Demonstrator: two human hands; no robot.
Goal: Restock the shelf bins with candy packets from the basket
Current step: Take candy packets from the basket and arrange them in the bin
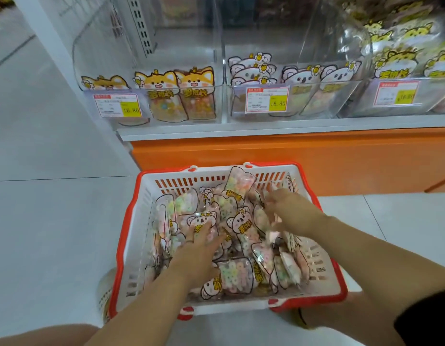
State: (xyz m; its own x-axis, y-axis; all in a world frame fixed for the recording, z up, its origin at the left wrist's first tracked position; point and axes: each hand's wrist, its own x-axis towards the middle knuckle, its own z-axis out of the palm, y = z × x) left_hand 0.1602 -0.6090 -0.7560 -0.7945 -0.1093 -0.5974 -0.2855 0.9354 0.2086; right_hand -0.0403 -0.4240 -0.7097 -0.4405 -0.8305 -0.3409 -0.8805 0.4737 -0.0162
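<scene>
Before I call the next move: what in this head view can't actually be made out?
1. Right hand, head view: motion-blurred over the candy packets, so whether it grips one is unclear.
2. Basket floor, head view: hidden under the pile of packets.
3. Price tags, head view: the small print is too small and blurred to read.
4. Rightmost bin, head view: cut off by the right edge.

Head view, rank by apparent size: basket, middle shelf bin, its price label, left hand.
1. basket
2. middle shelf bin, though farther away
3. left hand, nearer the camera
4. price label, clearly smallest
</scene>
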